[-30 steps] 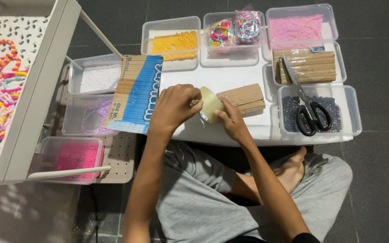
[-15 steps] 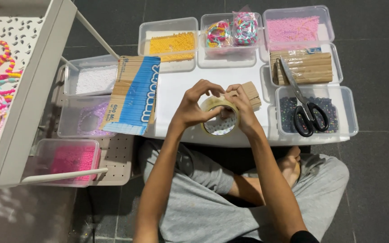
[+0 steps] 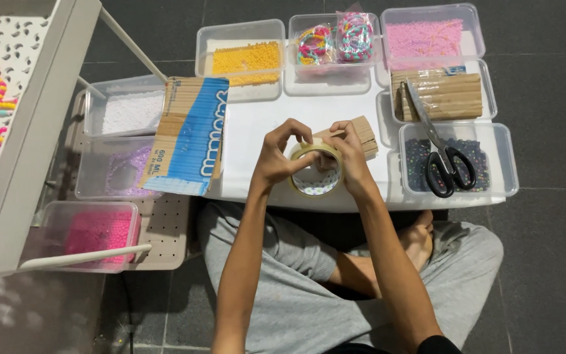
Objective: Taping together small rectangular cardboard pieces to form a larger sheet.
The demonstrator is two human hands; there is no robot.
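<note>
While the left hand (image 3: 276, 157) and right hand (image 3: 352, 157) both close their fingers on its rim, the roll of clear tape (image 3: 314, 169), yellowish with a pale patterned core, stands upright above the white worktop (image 3: 257, 124), beside a folded cardboard piece (image 3: 365, 133).

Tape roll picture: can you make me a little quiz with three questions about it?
1. True or false: both hands hold the tape roll.
2. What lies on the box of dark beads? A) scissors B) spoon C) pencil
3. What colour are the beads in the box at the back left of the white table?

Key: 1 true, the left hand and right hand both grip it; 2 A, the scissors; 3 yellow.
</note>
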